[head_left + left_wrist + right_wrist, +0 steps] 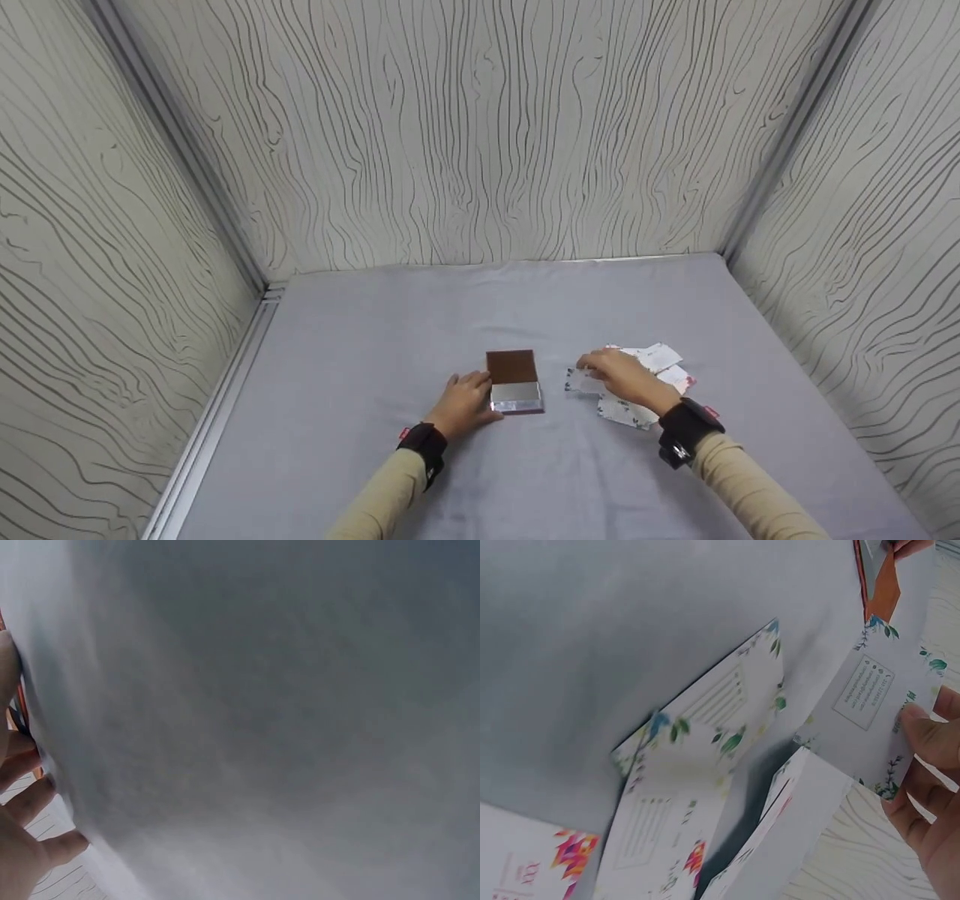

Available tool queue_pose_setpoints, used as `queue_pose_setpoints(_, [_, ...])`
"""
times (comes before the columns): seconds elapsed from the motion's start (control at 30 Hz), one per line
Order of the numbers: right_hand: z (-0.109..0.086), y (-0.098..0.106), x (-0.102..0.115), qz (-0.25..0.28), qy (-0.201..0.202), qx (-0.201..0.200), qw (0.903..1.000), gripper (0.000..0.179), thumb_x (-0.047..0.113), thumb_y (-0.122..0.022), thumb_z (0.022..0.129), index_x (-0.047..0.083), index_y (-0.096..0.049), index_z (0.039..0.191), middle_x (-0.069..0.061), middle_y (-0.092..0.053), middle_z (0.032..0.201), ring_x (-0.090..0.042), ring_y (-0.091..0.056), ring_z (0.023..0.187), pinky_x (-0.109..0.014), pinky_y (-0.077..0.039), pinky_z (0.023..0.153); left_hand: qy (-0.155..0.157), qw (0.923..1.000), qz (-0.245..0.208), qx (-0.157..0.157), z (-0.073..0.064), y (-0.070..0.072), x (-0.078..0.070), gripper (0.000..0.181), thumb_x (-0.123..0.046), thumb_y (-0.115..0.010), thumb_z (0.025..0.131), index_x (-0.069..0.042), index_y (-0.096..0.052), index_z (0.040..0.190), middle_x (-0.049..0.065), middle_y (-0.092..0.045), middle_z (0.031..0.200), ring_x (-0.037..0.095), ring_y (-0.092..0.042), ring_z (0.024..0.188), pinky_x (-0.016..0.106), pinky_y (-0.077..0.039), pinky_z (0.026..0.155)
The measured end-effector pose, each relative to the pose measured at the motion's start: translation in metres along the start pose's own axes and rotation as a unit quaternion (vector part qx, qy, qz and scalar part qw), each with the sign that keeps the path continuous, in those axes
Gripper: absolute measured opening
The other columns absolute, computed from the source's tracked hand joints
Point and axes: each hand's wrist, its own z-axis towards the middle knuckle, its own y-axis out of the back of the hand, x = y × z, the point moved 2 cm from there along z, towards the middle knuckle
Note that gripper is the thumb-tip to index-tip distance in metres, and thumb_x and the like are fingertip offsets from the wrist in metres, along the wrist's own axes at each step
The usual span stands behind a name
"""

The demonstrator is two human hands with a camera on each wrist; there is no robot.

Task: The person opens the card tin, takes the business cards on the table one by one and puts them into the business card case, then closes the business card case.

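Grey tablecloth (pixel 375 322), floral business card (pixel 866 709) pinched in right hand (pixel 622 375), card case (pixel 514 381) touched by left hand (pixel 461 403), fingers apart

Cards (pixel 660 817) smth ppr; cloth (pixel 360 322) matt.

The surface (pixel 360 322) is covered by a plain grey-lilac cloth (pixel 585 487), faintly creased. Behind it rises a pale back wall (pixel 465 135) with dark, wavy wood-grain lines; the left wall (pixel 97 315) and right wall (pixel 870 247) carry the same pattern. A grey left post (pixel 180 142) and right post (pixel 795 135) line the corners, and a metal rail (pixel 214 416) borders the surface's left edge.
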Motion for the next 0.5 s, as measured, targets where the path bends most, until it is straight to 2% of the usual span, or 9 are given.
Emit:
queue_pose_setpoints(0.2, [0.014, -0.008, 0.006, 0.010, 0.006, 0.000, 0.9999, 0.020, -0.008, -0.068, 0.086, 0.000, -0.071, 0.104, -0.012, -0.070, 0.094, -0.028, -0.068, 0.083, -0.043, -0.056, 0.075, 0.000, 1.0000, -0.002, 0.001, 0.000, -0.001, 0.001, 0.068, -0.048, -0.071, 0.088, 0.003, -0.059, 0.132, 0.014, -0.055, 0.139, 0.030, -0.050, 0.129, 0.059, -0.038, 0.104])
queue_pose_setpoints(0.5, [0.034, -0.021, 0.022, -0.005, 0.020, -0.038, 0.9991, 0.013, 0.002, -0.074, 0.085, 0.004, -0.071, 0.098, -0.007, -0.070, 0.088, -0.024, -0.068, 0.078, -0.041, -0.056, 0.070, 0.005, 0.9998, -0.019, -0.006, -0.001, -0.001, 0.001, 0.071, -0.047, -0.072, 0.087, -0.002, -0.056, 0.138, 0.012, -0.054, 0.141, 0.028, -0.049, 0.130, 0.061, -0.036, 0.105])
